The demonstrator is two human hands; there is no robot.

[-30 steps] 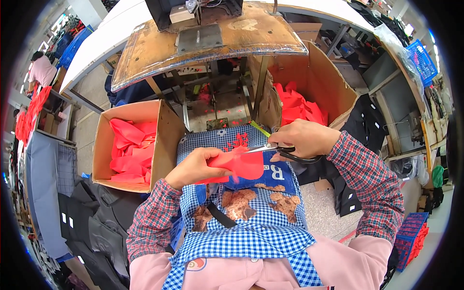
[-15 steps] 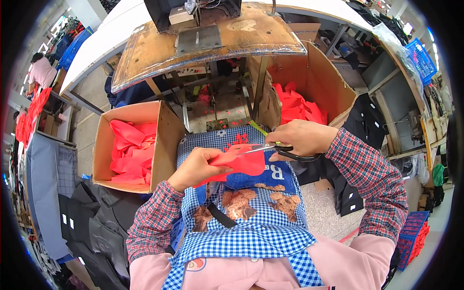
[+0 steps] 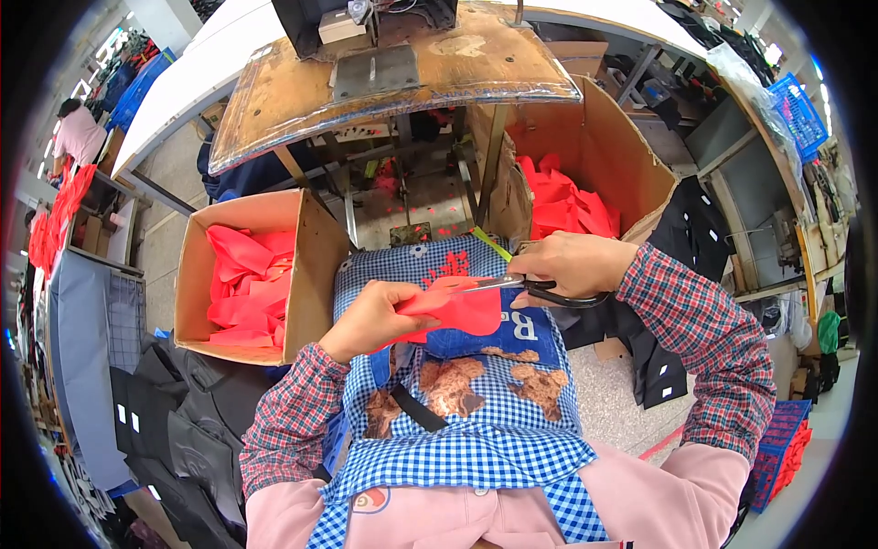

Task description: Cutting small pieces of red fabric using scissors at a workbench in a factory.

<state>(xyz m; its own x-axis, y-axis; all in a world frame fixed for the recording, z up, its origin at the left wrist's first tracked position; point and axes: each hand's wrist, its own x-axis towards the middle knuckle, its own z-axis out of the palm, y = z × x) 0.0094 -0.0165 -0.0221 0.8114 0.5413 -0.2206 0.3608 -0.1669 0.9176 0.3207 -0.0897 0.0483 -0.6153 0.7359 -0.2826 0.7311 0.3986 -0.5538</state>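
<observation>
Above my lap, my left hand [image 3: 377, 320] pinches a red fabric piece [image 3: 466, 312] between thumb and fingers. My right hand [image 3: 569, 265] grips a pair of scissors [image 3: 498, 283] with black handles, and their blades lie along the upper edge of the fabric. A yellow-green strip [image 3: 491, 243] sticks out beside the right hand. Small red scraps [image 3: 448, 265] lie on the blue checked apron [image 3: 494, 448] just beyond the fabric. My palms and some fingers are hidden.
Cardboard boxes holding red pieces stand on the left [image 3: 291, 302] and right [image 3: 631, 137]. A worn wooden worktable [image 3: 476, 69] is ahead. Dark garments [image 3: 197, 430] lie at the left, others [image 3: 663, 361] at the right. Another person [image 3: 78, 137] stands far left.
The hands and the red fabric stay almost in place. The right hand and scissors have shifted very slightly, with the blades still at the fabric's upper edge.
</observation>
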